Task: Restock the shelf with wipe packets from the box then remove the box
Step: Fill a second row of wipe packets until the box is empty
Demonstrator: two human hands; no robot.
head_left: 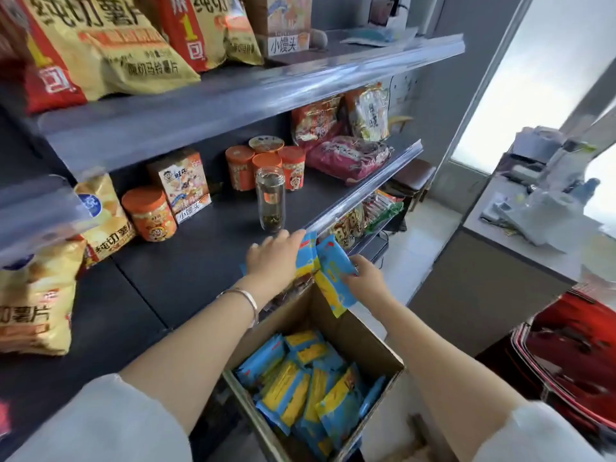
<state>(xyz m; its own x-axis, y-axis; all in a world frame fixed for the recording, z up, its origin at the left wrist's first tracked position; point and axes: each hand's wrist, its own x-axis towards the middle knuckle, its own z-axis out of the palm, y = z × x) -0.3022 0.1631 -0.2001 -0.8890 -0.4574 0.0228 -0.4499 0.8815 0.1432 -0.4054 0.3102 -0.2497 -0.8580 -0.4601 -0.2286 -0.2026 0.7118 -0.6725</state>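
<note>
An open cardboard box (363, 341) stands below the dark middle shelf (186, 268), holding several blue and yellow wipe packets (300, 388). My left hand (273, 258) lies over a wipe packet (308, 251) at the shelf's front edge, fingers curved on it. My right hand (365, 278) grips another blue and yellow packet (333, 278) just off the shelf edge, above the box. The two packets touch each other.
A clear glass bottle (270, 201) stands on the shelf just beyond my left hand. Orange canisters (150, 215), a snack carton (181, 185) and chip bags (36, 301) fill the back and left. A grey counter (520, 258) and a red bin (573, 348) are at the right.
</note>
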